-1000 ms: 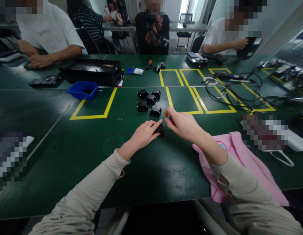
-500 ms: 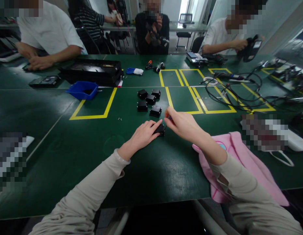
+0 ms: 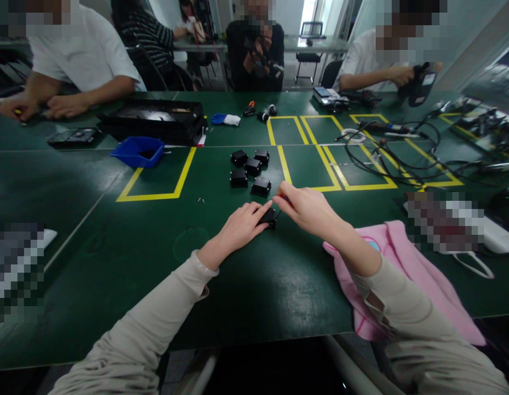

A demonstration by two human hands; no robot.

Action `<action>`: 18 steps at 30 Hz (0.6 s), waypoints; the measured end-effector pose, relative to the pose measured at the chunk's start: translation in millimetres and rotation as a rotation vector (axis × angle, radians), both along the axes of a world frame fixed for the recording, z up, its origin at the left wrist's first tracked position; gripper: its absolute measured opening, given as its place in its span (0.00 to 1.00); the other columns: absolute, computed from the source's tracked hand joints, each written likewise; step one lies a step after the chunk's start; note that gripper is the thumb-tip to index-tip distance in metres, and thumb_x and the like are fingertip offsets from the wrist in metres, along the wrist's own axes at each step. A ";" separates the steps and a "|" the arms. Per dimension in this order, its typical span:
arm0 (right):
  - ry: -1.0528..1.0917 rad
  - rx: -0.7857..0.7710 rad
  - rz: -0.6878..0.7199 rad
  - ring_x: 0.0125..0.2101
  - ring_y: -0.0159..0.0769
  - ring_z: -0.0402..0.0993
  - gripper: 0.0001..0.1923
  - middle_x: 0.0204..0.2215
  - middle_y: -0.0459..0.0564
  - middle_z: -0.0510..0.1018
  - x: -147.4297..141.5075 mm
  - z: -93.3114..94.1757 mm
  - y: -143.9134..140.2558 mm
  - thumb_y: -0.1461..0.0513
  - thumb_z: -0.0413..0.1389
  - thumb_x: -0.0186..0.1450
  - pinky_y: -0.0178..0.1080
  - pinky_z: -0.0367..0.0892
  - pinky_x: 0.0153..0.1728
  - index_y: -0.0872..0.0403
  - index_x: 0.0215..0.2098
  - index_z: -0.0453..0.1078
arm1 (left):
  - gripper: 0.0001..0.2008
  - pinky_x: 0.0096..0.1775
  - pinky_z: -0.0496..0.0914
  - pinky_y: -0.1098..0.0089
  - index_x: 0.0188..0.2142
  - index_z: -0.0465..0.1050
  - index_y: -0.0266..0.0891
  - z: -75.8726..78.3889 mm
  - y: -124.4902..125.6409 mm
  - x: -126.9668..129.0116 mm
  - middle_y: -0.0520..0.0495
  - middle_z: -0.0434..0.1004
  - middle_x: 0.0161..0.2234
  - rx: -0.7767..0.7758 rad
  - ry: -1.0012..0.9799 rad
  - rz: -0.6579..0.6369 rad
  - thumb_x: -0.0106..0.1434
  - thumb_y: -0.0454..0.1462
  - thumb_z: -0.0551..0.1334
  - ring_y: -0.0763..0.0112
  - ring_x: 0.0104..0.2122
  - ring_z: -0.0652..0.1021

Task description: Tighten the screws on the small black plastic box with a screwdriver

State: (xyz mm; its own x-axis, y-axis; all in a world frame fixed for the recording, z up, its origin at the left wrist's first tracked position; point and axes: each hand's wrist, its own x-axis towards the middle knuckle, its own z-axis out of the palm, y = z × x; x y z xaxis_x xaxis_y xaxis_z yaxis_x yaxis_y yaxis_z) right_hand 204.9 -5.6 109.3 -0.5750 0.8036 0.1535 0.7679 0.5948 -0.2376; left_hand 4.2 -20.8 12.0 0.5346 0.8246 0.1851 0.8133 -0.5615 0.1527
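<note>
My left hand (image 3: 241, 226) lies flat on the green table (image 3: 114, 247) with its fingers pressed on a small black box (image 3: 269, 218). My right hand (image 3: 307, 209) hovers just right of that box with thumb and forefinger pinched together; a small dark item may be between them, but it is too small to make out. Several more small black boxes (image 3: 251, 170) sit in a cluster just beyond both hands.
A pink cloth (image 3: 406, 274) lies under my right forearm. A blue bin (image 3: 139, 151) and a black tray (image 3: 155, 119) stand at back left, tangled black cables (image 3: 398, 153) at back right. Yellow tape outlines (image 3: 315, 159) mark the table. Several other people sit along the far edge.
My right hand has dipped slightly toward the box held by my left hand. At far left, another person's hands have moved apart. My left hand has stayed put.
</note>
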 end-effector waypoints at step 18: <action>0.009 0.038 -0.015 0.25 0.34 0.70 0.14 0.30 0.48 0.77 -0.4 -1.5 0.3 0.58 0.42 0.71 0.35 0.49 0.26 0.56 0.48 0.62 | 0.28 0.49 0.67 0.61 0.65 0.49 0.40 3.4 -2.6 -0.1 0.42 0.67 0.50 0.001 0.006 0.006 0.70 0.45 0.53 0.60 0.46 0.69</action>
